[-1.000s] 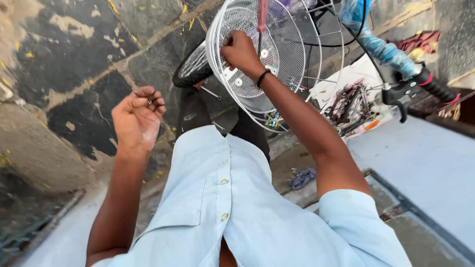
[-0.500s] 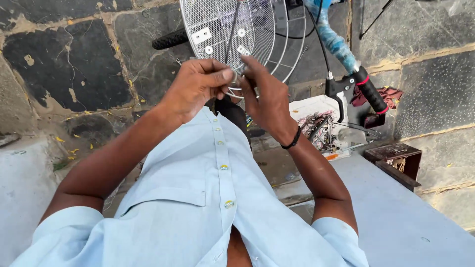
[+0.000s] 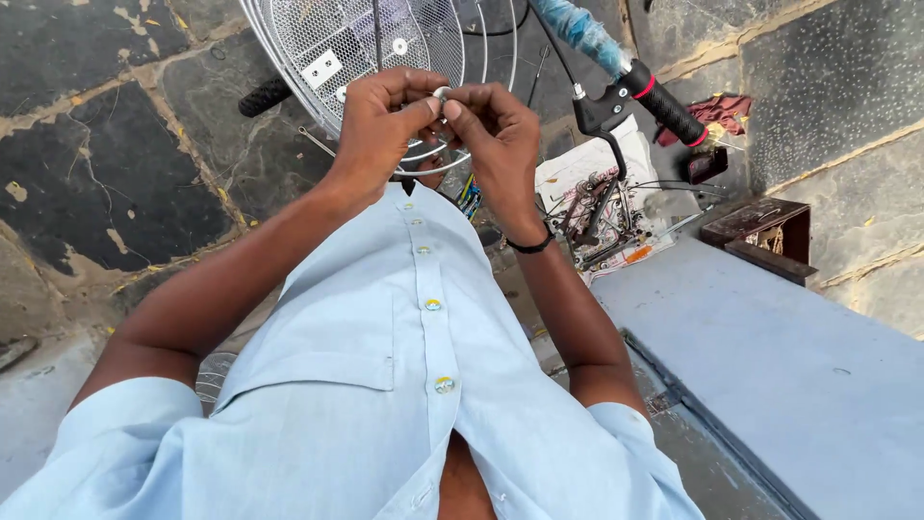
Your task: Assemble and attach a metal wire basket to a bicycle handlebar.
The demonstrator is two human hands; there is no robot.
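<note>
Left hand [image 3: 385,120] and right hand [image 3: 496,135]: raised together in front of the chest, fingertips meeting, both pinched on a small silvery ring-shaped part [image 3: 442,94] held between them; fingers curled in, neither palm open. Right wrist carries a dark band [image 3: 530,246].

Wire fan guard [image 3: 366,58]: round, silver-grey, fine mesh with an outer ring of wires, standing just beyond the hands and partly hidden by them.

Bicycle handlebar [image 3: 621,67]: blue-wrapped bar ending in a black and red grip, to the right of the guard.

Heap of small metal parts [image 3: 602,207]: lying on a pale sheet on the stone floor, under the handlebar.

Small dark wooden box [image 3: 760,231]: at the edge of the grey slab [image 3: 770,366], right side.
</note>
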